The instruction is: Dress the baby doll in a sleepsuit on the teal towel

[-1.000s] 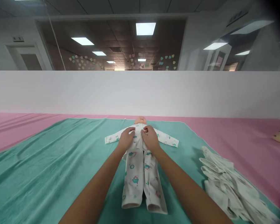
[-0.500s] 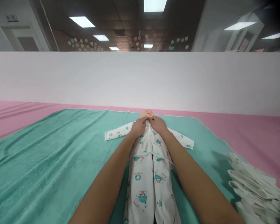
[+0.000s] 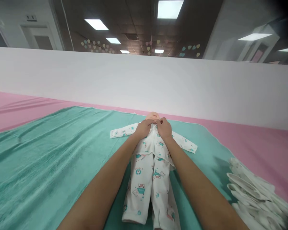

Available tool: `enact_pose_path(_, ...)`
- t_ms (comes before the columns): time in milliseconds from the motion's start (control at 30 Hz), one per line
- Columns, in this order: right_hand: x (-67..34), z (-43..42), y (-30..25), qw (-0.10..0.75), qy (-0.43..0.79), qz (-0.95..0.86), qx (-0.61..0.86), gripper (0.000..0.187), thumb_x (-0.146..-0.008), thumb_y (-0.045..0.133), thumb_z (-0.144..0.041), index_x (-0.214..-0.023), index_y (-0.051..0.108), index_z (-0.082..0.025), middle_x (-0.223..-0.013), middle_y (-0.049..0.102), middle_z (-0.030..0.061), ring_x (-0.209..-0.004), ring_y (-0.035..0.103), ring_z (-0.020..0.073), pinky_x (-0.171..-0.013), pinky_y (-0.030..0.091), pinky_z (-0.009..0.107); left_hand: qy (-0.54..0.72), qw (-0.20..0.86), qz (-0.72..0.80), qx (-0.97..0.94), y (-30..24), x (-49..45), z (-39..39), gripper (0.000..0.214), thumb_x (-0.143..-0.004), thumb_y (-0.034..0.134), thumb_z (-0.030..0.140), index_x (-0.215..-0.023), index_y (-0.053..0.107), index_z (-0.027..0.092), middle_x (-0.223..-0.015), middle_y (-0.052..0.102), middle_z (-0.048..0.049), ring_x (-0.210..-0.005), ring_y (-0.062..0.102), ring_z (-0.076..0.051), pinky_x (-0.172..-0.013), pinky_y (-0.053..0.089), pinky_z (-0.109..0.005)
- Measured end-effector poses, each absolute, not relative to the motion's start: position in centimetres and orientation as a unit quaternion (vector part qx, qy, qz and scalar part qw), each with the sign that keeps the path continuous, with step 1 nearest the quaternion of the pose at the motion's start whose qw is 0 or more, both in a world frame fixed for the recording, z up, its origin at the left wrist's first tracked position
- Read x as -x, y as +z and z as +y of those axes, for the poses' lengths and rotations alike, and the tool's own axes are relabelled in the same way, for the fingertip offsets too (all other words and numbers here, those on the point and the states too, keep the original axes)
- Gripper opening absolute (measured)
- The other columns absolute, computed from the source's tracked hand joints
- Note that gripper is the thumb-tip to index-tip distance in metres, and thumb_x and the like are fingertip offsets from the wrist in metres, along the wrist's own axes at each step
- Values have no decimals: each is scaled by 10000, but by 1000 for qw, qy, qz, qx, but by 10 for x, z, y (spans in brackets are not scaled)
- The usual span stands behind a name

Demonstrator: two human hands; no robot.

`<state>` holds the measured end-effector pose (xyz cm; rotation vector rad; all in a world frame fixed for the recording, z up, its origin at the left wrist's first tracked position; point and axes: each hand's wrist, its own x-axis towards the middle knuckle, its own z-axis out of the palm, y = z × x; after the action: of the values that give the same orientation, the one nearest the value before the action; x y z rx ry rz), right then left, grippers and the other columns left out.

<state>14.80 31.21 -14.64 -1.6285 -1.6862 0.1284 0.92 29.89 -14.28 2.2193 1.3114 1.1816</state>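
Blanket (image 3: 50, 153) (roomy): left hand (image 3: 143, 128), right hand (image 3: 164, 129) on sleepsuit (image 3: 144, 163)

Bare forearms, left hand (image 3: 142, 129), right hand (image 3: 164, 129)

Blanket (image 3: 50, 159) is lying spread on the tabletop (image 3: 254, 143), which is showing beyond its far and right edges. Doll (image 3: 152, 115) is lying mid-blanket, head toward the far edge. Sleepsuit (image 3: 146, 172) is covering the doll, with sleeves stretching left and right and legs running toward the person. Left hand (image 3: 143, 128) and right hand (image 3: 164, 129) are sitting side by side, gripping the sleepsuit at its neck opening just before the doll's head. Pile of folded cloths (image 3: 254, 198) is resting at the blanket's right edge, well apart from the doll. Partition (image 3: 144, 83) is standing behind the tabletop.
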Motion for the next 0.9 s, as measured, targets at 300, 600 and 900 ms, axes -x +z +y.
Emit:
enact_pose_path(300,-140,244,-139,295,24,-747,595,318,-830,409,-518,-806,479,-208,-845,571,25,-700,509,161,-588,290,257,411,98,390,-818,-162,8,273,385,-856,321,156,-1130,591,179,-1309,510,-70,-1244,406,-160,-1085,275,-345)
enact_pose_path(600,-148,247,-140,354,61,-780,513,295,-870,329,-352,-674,477,-188,-698,538,6,-676,475,137,-618,313,247,356,45,447,-819,-168,6,260,520,-777,353,61,-1247,494,233,-1369,430,-56,-1271,342,-211,-1055,299,-434)
enact_pose_path(900,-151,252,-148,449,116,-747,476,292,-855,382,-406,-669,469,-199,-640,513,-24,-622,443,131,-588,295,242,359,116,463,-802,-145,-5,267,449,-641,372,22,-986,611,183,-1105,612,-54,-1090,499,-193,-990,375,-367)
